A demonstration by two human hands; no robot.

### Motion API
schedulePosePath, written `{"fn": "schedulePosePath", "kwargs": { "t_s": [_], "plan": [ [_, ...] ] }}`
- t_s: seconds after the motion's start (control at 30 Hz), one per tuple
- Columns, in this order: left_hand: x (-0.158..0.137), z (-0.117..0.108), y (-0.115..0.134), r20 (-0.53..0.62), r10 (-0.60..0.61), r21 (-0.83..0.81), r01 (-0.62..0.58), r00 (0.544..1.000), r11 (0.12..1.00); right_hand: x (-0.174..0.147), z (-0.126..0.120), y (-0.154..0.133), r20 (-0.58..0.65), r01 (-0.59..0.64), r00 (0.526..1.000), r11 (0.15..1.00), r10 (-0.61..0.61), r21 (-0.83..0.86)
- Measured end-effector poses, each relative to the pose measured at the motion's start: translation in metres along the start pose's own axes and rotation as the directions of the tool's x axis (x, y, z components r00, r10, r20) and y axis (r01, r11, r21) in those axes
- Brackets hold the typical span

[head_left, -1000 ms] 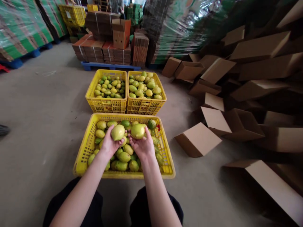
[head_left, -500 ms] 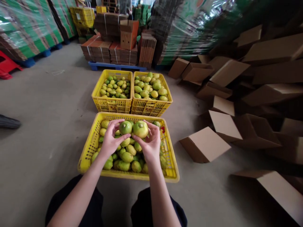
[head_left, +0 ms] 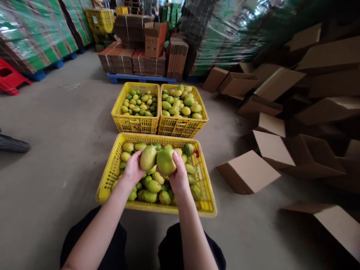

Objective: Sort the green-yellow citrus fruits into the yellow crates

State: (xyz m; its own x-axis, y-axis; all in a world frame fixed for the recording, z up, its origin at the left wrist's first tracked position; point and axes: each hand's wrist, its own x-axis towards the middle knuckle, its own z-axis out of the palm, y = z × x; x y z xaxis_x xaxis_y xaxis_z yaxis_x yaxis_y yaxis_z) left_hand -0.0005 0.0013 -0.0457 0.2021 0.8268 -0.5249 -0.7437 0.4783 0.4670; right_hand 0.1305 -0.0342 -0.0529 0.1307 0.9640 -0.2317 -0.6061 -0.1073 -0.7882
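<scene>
My left hand (head_left: pixel 134 168) is closed around a yellowish-green lemon (head_left: pixel 148 158). A rounder, greener lemon (head_left: pixel 165 161) is gripped in my right hand (head_left: pixel 180 177), its thumb lying along the fruit's right side. The two lemons are held side by side, nearly touching, above a wide yellow plastic crate (head_left: pixel 208 187). Inside that crate are many more green and yellow lemons (head_left: pixel 153 186), partly hidden by my hands and forearms. The fingers beneath the held fruit are mostly out of sight.
Two more yellow crates stand just beyond, the left crate (head_left: pixel 135 124) with smaller lemons, the right crate (head_left: pixel 182 126) with larger ones. Cardboard boxes (head_left: pixel 250 170) lie scattered on the right. Flattened cartons (head_left: pixel 119 58) sit on a blue pallet (head_left: pixel 140 78) behind; a red stool (head_left: pixel 11 78) is far left.
Both lemons have been turned in my hands: their stem ends faced me before, and now their sides show. My fingers have shifted around them. The whole view has moved slightly.
</scene>
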Motion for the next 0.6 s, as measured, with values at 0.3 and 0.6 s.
{"fn": "schedulePosePath", "kwargs": {
  "t_s": [0.3,0.6],
  "plan": [
    [0.002,-0.006,0.002,-0.039,-0.1,0.053,0.102,0.994,0.993,0.006,0.008,-0.009,0.007,-0.289,0.954,0.918,0.298,0.272],
    [0.002,-0.012,0.005,0.177,-0.047,-0.047,0.057,0.983,0.997,0.024,-0.005,0.005,0.03,-0.288,0.955,0.899,0.295,0.33]
  ]
}}
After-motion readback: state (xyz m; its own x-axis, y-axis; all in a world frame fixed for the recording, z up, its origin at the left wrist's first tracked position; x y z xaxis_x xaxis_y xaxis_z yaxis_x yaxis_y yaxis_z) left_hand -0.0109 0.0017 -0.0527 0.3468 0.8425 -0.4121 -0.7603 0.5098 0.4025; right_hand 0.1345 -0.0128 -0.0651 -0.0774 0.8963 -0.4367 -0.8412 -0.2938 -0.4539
